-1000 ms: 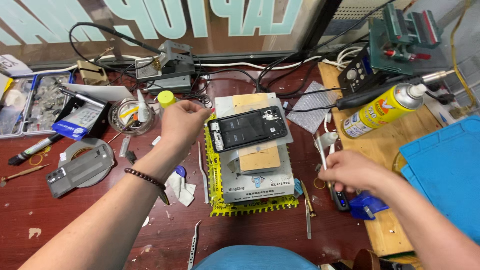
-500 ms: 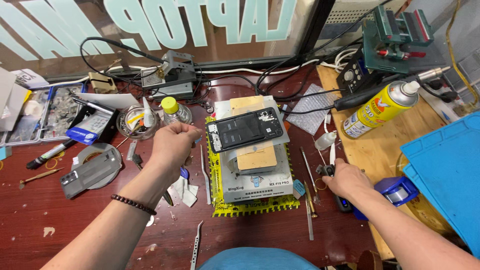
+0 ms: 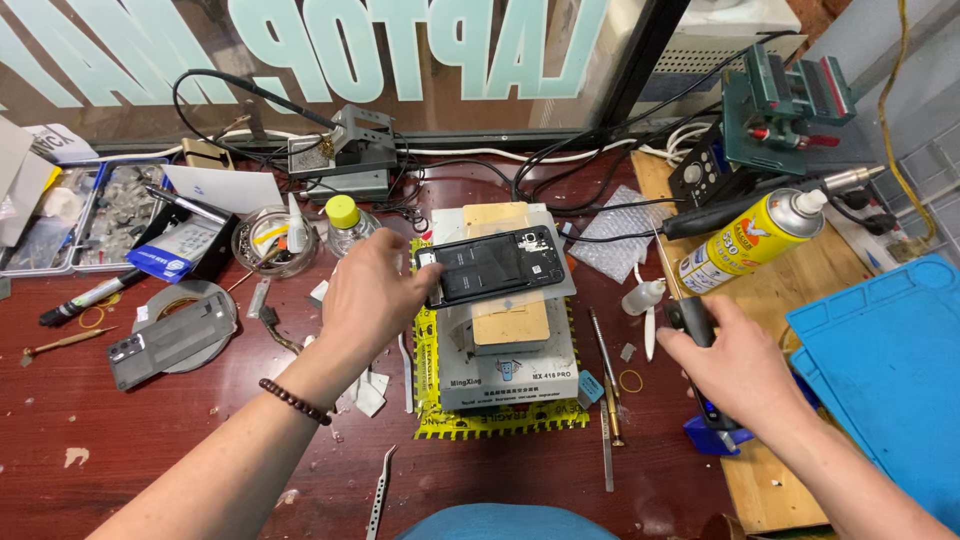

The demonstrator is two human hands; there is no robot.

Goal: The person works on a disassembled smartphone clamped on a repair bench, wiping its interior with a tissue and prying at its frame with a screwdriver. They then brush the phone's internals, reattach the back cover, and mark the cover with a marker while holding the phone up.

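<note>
A black phone [image 3: 497,264] with its back opened lies tilted across a grey heating machine [image 3: 508,352] on a yellow mat [image 3: 480,420]. My left hand [image 3: 372,292] grips the phone's left end; a bead bracelet sits on that wrist. My right hand [image 3: 728,363] is closed round a dark handled tool [image 3: 692,318] at the edge of a wooden board [image 3: 770,300], right of the machine. A blue tool holder [image 3: 712,434] shows under that hand.
A yellow spray can [image 3: 752,240] and a green vise [image 3: 787,103] stand back right, a blue mat [image 3: 890,360] at far right. Tweezers [image 3: 379,493], a small dropper bottle [image 3: 642,296], a glass bowl [image 3: 272,240], a parts tray [image 3: 90,215] and a phone back on a tape roll [image 3: 172,335] lie around.
My right hand has lifted from the blue holder and now grips the dark tool. My left hand stays on the phone's left end. The view has shifted slightly.
</note>
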